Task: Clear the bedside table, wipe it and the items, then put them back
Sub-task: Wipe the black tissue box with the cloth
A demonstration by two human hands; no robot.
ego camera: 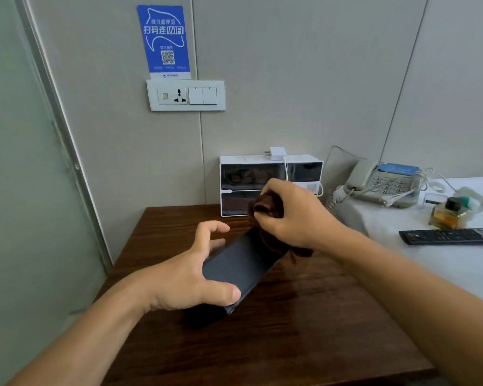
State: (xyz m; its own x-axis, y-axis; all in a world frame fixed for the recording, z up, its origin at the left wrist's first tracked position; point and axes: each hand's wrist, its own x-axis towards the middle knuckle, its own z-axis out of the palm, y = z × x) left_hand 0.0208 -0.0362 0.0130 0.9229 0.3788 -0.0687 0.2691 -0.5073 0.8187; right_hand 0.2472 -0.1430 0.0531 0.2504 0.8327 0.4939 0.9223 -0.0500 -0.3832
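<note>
1. Left hand [195,270], centre of the frame, grasps a flat dark slab, probably a phone or a case [239,267]: the thumb presses on its near long edge, the fingers are spread and curled over the far edge. What the slab is I cannot tell for certain.
2. Right hand [286,215], just right of centre, is clenched round a dark brown cloth [268,207] bunched on the slab's far end; that end is hidden under cloth and hand.
3. The slab lies tilted over the dark wooden bedside table [304,316]; its near corner looks to touch the wood, the rest I cannot judge.
4. Bare wood lies open in the lower centre and lower right of the frame; the table's left edge runs close along a grey-green panel [25,218].
5. One white box with dark windows [243,176] stands at the table's back edge against the wall, a white charger plug [277,154] on top; its lower right part is covered by the right hand.
6. On the white bed sheet [444,263], right of the frame: one telephone [382,182], one amber bottle [448,213], one black remote [449,235], cut by the frame edge, all well apart from the hands.
7. Upper left wall: one blue WiFi sign [163,41] above one socket-and-switch plate [186,95].
</note>
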